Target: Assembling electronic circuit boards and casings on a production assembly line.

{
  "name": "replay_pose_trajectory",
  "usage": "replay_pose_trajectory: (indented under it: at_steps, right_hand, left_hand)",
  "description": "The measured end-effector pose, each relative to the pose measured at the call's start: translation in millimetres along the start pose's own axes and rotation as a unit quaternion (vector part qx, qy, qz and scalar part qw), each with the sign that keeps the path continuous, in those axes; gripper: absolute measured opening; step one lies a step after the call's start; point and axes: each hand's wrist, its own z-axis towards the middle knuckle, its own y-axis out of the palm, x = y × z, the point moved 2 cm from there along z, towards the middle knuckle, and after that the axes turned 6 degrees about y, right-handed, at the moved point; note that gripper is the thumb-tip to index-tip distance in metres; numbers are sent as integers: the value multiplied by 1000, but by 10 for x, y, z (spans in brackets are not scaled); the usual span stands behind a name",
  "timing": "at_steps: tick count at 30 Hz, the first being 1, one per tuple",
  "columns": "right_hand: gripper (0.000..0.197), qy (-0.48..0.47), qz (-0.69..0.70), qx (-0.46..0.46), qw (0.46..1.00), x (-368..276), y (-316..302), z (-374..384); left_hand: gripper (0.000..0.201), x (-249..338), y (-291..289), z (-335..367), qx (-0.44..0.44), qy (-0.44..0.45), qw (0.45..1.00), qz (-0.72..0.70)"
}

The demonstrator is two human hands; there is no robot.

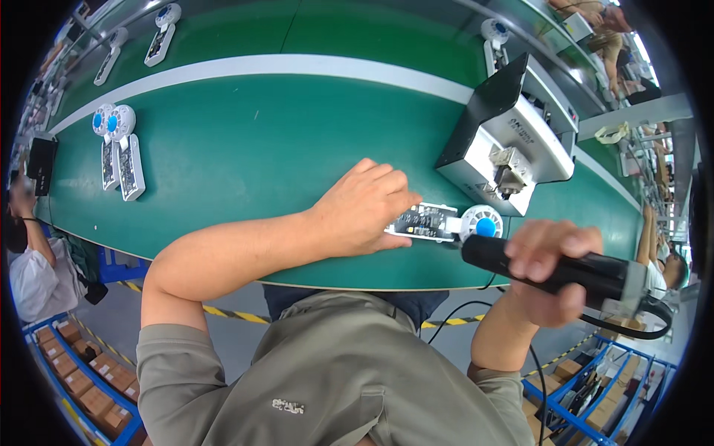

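Near the front edge of the green bench, my left hand (366,208) is closed round one end of a white handheld device (428,221). Its casing is off on top, so a black circuit board shows. At its right end is a round, vented white head with a blue centre. My right hand (550,271) wraps round a black electric screwdriver (485,256). The screwdriver lies tilted, its front end pointing left beside the round head; the bit is hard to make out. Just behind the device stands a silver and black screw feeder (494,149).
Two similar devices (123,149) lie side by side at the left of the bench (253,149). More lie beyond the white strip (290,65). The screwdriver's black cord (632,331) loops at right. Co-workers sit at both sides; blue racks of cartons (78,383) stand below.
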Motion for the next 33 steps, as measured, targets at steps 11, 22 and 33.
replay_pose_trajectory:
  at_steps: [11, 22, 33]
  right_hand:
    - [31, -131, -121, 26, 984, -363, -292, 368]
    - [28, -80, -114, 5, 990, -214, -282, 464]
    - [40, -29, 32, 10, 999, 206, 227, 260]
  left_hand:
    - [49, 109, 99, -30, -1, 53, 998, -26]
    - [53, 53, -22, -114, -19, 4, 1000, -6]
    - [45, -13, -6, -85, -15, -19, 998, -64]
